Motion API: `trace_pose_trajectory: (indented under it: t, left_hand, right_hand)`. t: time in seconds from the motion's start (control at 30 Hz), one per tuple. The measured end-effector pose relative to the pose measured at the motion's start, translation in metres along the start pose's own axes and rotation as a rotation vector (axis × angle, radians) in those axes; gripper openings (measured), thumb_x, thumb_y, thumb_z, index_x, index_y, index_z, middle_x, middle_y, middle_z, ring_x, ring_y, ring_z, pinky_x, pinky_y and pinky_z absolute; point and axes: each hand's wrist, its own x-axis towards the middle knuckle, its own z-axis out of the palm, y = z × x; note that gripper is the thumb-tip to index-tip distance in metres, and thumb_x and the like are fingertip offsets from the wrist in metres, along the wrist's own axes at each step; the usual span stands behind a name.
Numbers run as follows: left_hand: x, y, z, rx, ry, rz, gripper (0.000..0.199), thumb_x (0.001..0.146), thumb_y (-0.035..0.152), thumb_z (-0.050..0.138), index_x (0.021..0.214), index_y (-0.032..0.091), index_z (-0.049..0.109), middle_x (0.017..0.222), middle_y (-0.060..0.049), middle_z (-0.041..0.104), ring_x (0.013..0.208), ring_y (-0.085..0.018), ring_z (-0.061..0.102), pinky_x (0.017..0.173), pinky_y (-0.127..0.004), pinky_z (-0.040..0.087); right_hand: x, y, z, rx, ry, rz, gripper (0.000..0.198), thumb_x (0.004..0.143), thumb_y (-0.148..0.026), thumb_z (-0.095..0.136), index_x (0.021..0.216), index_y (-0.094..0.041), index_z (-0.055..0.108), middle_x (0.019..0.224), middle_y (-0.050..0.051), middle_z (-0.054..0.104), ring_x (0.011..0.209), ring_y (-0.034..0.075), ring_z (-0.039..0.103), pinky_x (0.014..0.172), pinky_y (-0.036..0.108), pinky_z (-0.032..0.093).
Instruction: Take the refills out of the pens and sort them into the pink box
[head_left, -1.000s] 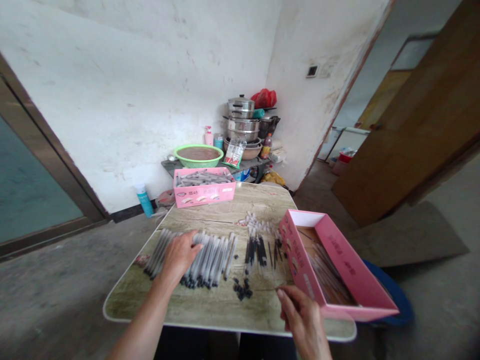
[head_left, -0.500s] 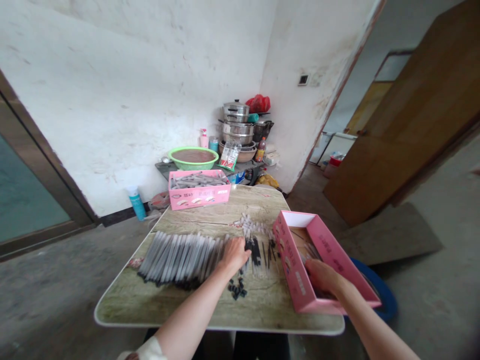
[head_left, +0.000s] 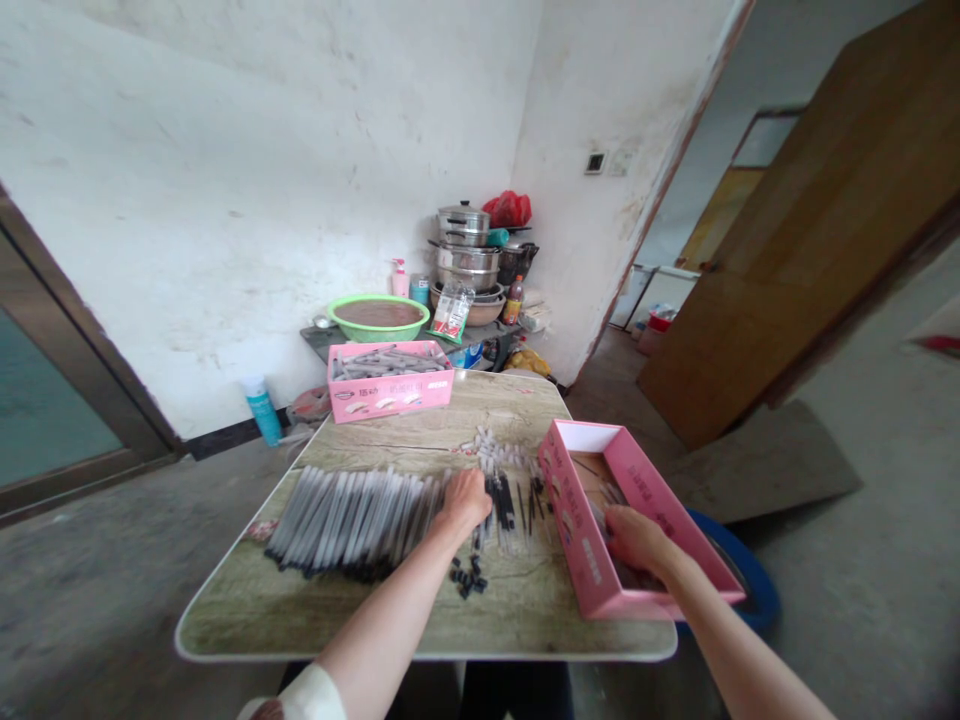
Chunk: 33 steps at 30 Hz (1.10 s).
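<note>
My left hand (head_left: pixel 465 502) is closed at the right end of a long row of translucent pen barrels (head_left: pixel 352 520) with black tips. Its fingertips are turned away, so what they pinch is hidden. My right hand (head_left: pixel 637 540) reaches inside an open pink box (head_left: pixel 600 597), its fingers curled low near the left wall. Something pale shows by those fingertips, too blurred to name. Between my hands lie thin black rods (head_left: pixel 506 502), small white pieces (head_left: pixel 499 452) and a little heap of black caps (head_left: pixel 469 578).
A second pink box (head_left: pixel 390 400) full of pens stands at the table's far left edge. Behind it are a green basin (head_left: pixel 379 330) and stacked steel pots (head_left: pixel 466 262) on a low shelf. A blue round tub (head_left: pixel 754 570) sits beneath the right box.
My right hand has risen slightly inside the box, and its fingers show more. My left hand stays at the row's end. The whole view has shifted a little.
</note>
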Motion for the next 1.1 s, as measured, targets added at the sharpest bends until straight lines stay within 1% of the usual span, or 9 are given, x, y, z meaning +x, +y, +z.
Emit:
trace_pose_trajectory:
  t: [0.1, 0.2, 0.3, 0.43, 0.57, 0.73, 0.9, 1.0, 1.1]
  left_hand:
    - [0.003, 0.0, -0.001, 0.004, -0.014, -0.007, 0.028, 0.072, 0.015, 0.061, 0.097, 0.007, 0.071, 0.102, -0.023, 0.07, 0.101, -0.03, 0.066, 0.085, -0.033, 0.048]
    - [0.005, -0.001, -0.001, -0.022, -0.02, -0.011, 0.027, 0.07, 0.011, 0.059, 0.092, 0.007, 0.072, 0.1, -0.024, 0.07, 0.1, -0.031, 0.066, 0.084, -0.034, 0.048]
    - [0.006, -0.003, -0.002, -0.076, -0.014, -0.024, 0.023, 0.066, 0.009, 0.059, 0.084, 0.008, 0.073, 0.096, -0.025, 0.07, 0.099, -0.033, 0.066, 0.082, -0.035, 0.048]
    - [0.008, -0.004, -0.009, -0.205, 0.016, -0.041, 0.011, 0.064, 0.01, 0.06, 0.066, 0.012, 0.07, 0.08, -0.021, 0.071, 0.09, -0.033, 0.068, 0.076, -0.034, 0.047]
    - [0.007, -0.001, -0.024, -0.425, 0.044, -0.009, 0.013, 0.069, 0.016, 0.058, 0.057, 0.016, 0.064, 0.061, -0.01, 0.067, 0.071, -0.024, 0.067, 0.066, -0.028, 0.045]
    - [-0.023, 0.014, -0.05, -0.765, 0.007, 0.102, 0.02, 0.081, 0.035, 0.053, 0.083, 0.017, 0.063, 0.068, -0.003, 0.066, 0.051, -0.012, 0.057, 0.05, -0.02, 0.04]
    - [-0.083, 0.02, -0.066, -1.132, -0.265, 0.244, 0.028, 0.08, 0.043, 0.061, 0.084, 0.016, 0.057, 0.065, -0.002, 0.063, 0.047, -0.008, 0.05, 0.044, -0.018, 0.038]
    - [-0.109, 0.015, -0.065, -1.271, -0.369, 0.221, 0.028, 0.08, 0.041, 0.065, 0.084, 0.014, 0.057, 0.064, -0.001, 0.062, 0.045, -0.006, 0.047, 0.042, -0.017, 0.036]
    - [-0.12, 0.007, -0.062, -1.302, -0.411, 0.179, 0.028, 0.079, 0.039, 0.067, 0.084, 0.014, 0.057, 0.063, -0.002, 0.064, 0.044, -0.006, 0.047, 0.041, -0.016, 0.036]
  right_hand:
    - [-0.003, 0.004, -0.008, 0.17, -0.017, 0.041, 0.015, 0.074, -0.018, 0.073, 0.064, -0.013, 0.063, 0.06, 0.001, 0.064, 0.06, 0.015, 0.065, 0.061, 0.027, 0.051]
    - [-0.01, 0.011, -0.018, 0.38, 0.046, 0.097, 0.018, 0.072, -0.018, 0.067, 0.056, -0.015, 0.059, 0.041, -0.001, 0.054, 0.039, 0.015, 0.056, 0.043, 0.023, 0.041]
    - [-0.018, 0.021, -0.028, 0.606, 0.17, 0.129, 0.022, 0.076, -0.032, 0.058, 0.06, -0.018, 0.055, 0.043, -0.001, 0.055, 0.036, 0.014, 0.053, 0.036, 0.022, 0.036]
    - [-0.032, 0.021, -0.039, 0.868, 0.275, 0.094, 0.033, 0.076, -0.049, 0.054, 0.069, -0.017, 0.057, 0.057, 0.003, 0.062, 0.044, 0.016, 0.059, 0.038, 0.025, 0.044]
    - [-0.054, -0.011, -0.044, 1.054, 0.272, 0.007, 0.041, 0.072, -0.054, 0.064, 0.081, -0.015, 0.061, 0.057, 0.003, 0.063, 0.046, 0.017, 0.061, 0.042, 0.026, 0.05]
    - [-0.075, -0.074, -0.042, 1.394, 0.13, -0.15, 0.039, 0.072, -0.051, 0.074, 0.071, -0.014, 0.06, 0.054, 0.003, 0.063, 0.044, 0.015, 0.06, 0.04, 0.024, 0.049]
    - [-0.068, -0.116, -0.026, 1.588, 0.109, -0.121, 0.042, 0.077, -0.052, 0.07, 0.066, -0.013, 0.06, 0.055, 0.003, 0.064, 0.038, 0.01, 0.055, 0.033, 0.018, 0.04]
    - [-0.056, -0.132, -0.019, 1.692, 0.204, -0.031, 0.04, 0.077, -0.051, 0.071, 0.066, -0.014, 0.06, 0.045, -0.003, 0.055, 0.029, 0.005, 0.042, 0.027, 0.013, 0.025]
    - [-0.047, -0.146, -0.019, 1.81, 0.275, -0.023, 0.039, 0.075, -0.05, 0.073, 0.066, -0.014, 0.06, 0.045, -0.004, 0.052, 0.031, 0.004, 0.041, 0.028, 0.013, 0.024]
